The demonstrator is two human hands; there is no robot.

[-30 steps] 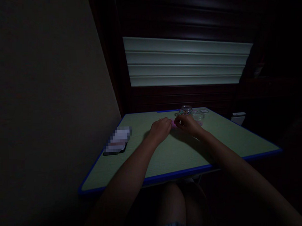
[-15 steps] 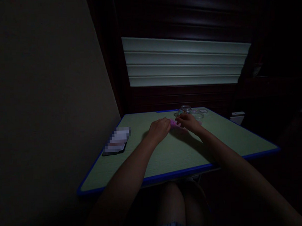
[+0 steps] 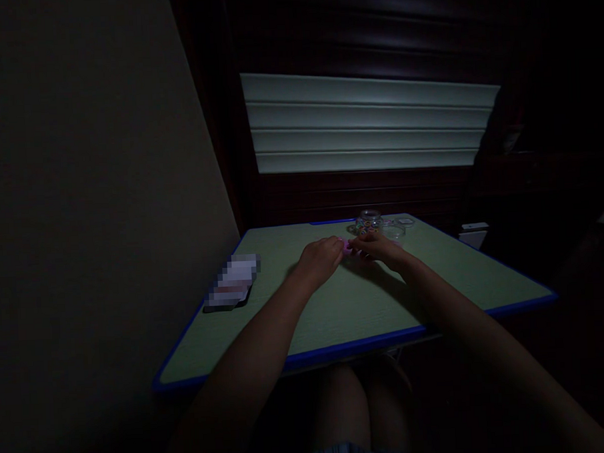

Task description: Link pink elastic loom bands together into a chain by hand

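Observation:
My left hand (image 3: pixel 322 260) is closed round a small pink object (image 3: pixel 346 248) just above the table, its fingers curled over the near side. Most of the object is hidden, so its kind is unclear. From the other side my right hand (image 3: pixel 375 246) reaches in with thumb and fingers pinched together at the object's edge; what lies between those fingertips is too small and dark to make out. Right behind the right hand stands a clear jar (image 3: pixel 368 222) holding several small coloured rings. Next to it is a low clear round container (image 3: pixel 395 232).
A green table (image 3: pixel 326 312) with a blue edge carries everything. On its left lies a dark flat item with a blurred-out top (image 3: pixel 233 283). A clear round lid (image 3: pixel 406 222) rests at the far right. A wall (image 3: pixel 130 194) rises close along the left side.
My right hand has lowered and come closer to the left hand, its fingers now covering more of the pink object. The left hand keeps its hold almost in place.

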